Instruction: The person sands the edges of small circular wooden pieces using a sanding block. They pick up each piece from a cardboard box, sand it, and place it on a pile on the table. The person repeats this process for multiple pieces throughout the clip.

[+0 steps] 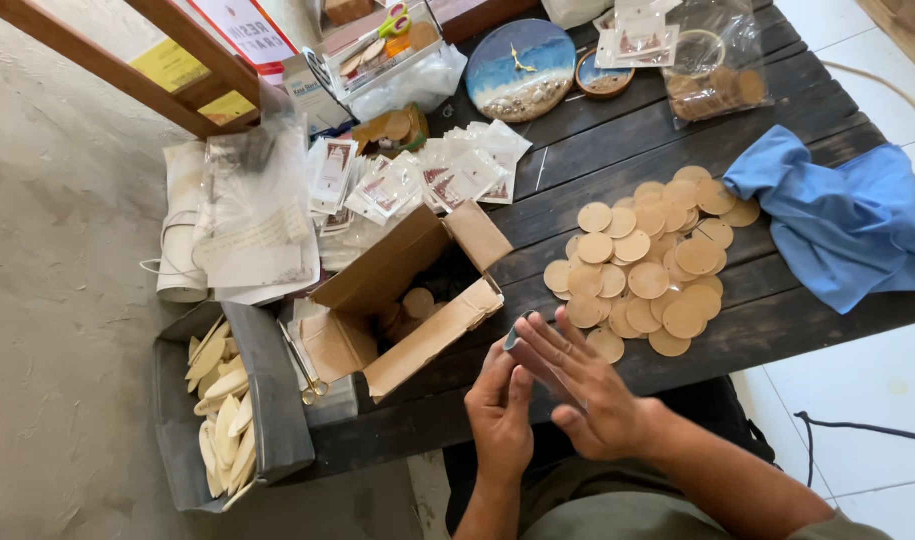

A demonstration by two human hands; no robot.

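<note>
Left hand: our left hand (499, 412) sits at 6 o'clock in the head view, fingers curled up against a small grey block (517, 345), which it pinches from below.
Right hand: our right hand (587, 385) lies just at 3 o'clock of the left, fingers spread flat and pressed over the block's upper face.
Grey block: only one pale corner shows between the two hands; we think it is a sanding pad, but most of it is hidden.
Wooden discs: a loose heap of round wooden discs (649, 262) lies at 1 o'clock of the hands on the dark plank table (777, 320), the nearest disc just beside our right fingertips.
Cardboard box: an open cardboard box (407, 300) stands at 10 o'clock of the hands, a few discs visible inside.
Blue cloth: a crumpled blue cloth (837, 220) rests at 3 o'clock of the heap.
Grey tray: a grey tray (267, 400) with pale oval wooden pieces (222, 420) sits at 9 o'clock.
Packets: clear plastic packets (427, 175) lie at 12 o'clock of the box.
</note>
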